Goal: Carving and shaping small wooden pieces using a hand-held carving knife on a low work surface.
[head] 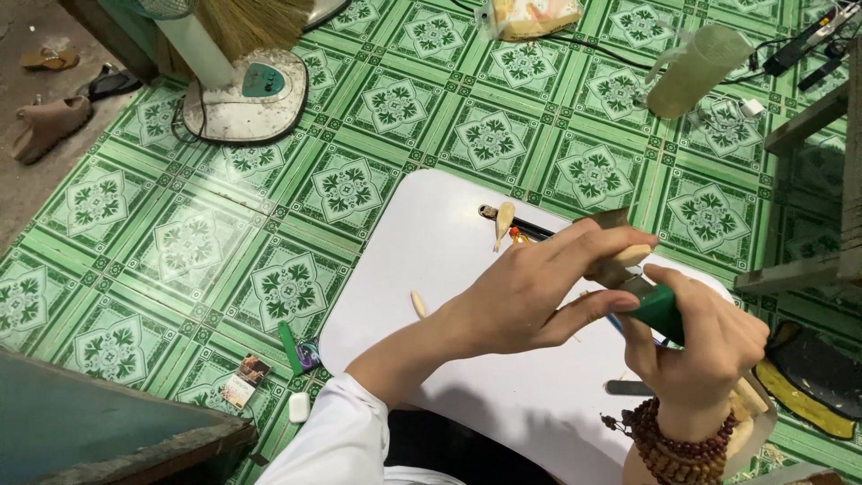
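Green-handled tool (660,310) sits in the right hand (700,350), fingers clenched round the handle, thumb up near the working end; beaded bracelets (673,445) ring that wrist. Grip looks choked up close to the tip, prob. for control on small work. Left hand (530,292) comes in from the white sleeve (337,440) & pinches a small pale wood piece (628,258) betw. thumb and fingertips, hand half closed, other fingers curled under. Piece is held right against the tool end, both hands touching, likely so one steadies the other. All this hovers over the right part of a white worktop (431,296).

Further out on the worktop: a pale carved sliver (503,224) beside a dark stick (539,230) near the far edge, one more pale sliver (418,304) left of the left hand, a grey file-like bit (628,388) under the right hand. Can't tell what the tool tip is; it's hidden by fingers.

Round about: green patterned floor tiles (180,242), fan base (251,94) top left, sandals (49,121) far left, plastic bottle (696,72) & cables top right.
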